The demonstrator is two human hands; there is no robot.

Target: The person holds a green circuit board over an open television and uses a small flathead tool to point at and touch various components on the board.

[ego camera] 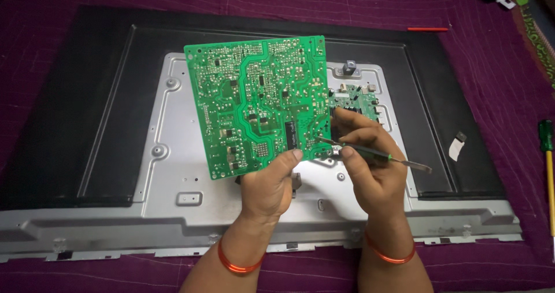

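Observation:
My left hand (pixel 270 183) holds up a green circuit board (pixel 254 96), solder side toward me, gripping its lower edge with the thumb on the face. My right hand (pixel 370 166) grips a thin metal tool with a dark green handle (pixel 376 156), its tip touching the board's lower right corner. Both hands hover above the opened back of a flat television (pixel 115 125) lying face down. A smaller green board (pixel 361 103) stays mounted on the grey metal panel (pixel 173 171) just behind my right hand.
The television lies on a purple quilted cloth (pixel 491 67). A yellow screwdriver with a green handle (pixel 547 166) lies at the right edge. A red pen-like object (pixel 428 29) rests beyond the set. A white tag (pixel 457 147) sticks to the black frame.

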